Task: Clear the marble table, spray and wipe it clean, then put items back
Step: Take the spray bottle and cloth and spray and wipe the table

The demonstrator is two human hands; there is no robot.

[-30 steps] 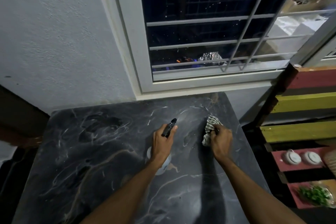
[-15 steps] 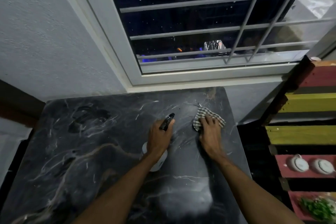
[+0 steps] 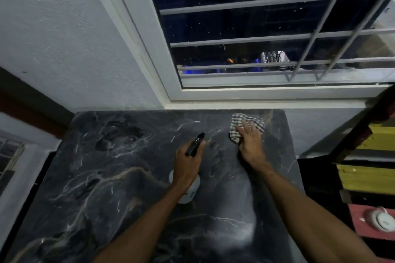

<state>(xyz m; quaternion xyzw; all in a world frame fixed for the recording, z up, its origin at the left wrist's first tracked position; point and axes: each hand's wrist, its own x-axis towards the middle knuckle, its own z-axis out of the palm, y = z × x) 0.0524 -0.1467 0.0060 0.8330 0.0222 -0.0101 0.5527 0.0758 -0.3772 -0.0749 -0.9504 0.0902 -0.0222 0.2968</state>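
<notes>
The dark marble tabletop [image 3: 106, 177] carries nothing but the cleaning gear, so the clearing step looks done. A pale, hazy sheen at about 5 o'clock on the slab may be spray or only glare; I cannot tell which. Judging by that and the bare surface, the work is in the spray-and-wipe stage, and putting the items back has not begun.

Beside the tabletop, at 3 o'clock, a red shelf [image 3: 361, 226] holds white lidded pieces [image 3: 380, 221]. Whether they came off the slab is not shown.

The left hand [image 3: 186, 166], near the middle of the slab, is curled round a spray bottle [image 3: 192, 191]. The bottle's white body shows below the palm, and its black nozzle [image 3: 196, 143] points toward 12 o'clock.

The right hand [image 3: 250, 145] is at about 1 o'clock, near the far right corner. It lies with fingers spread and flat, pressing a checked cloth [image 3: 237, 119] onto the marble.

Only that corner is under the cloth. The wide stretch from 7 to 11 o'clock likely still needs wiping, and after that the items go back.
</notes>
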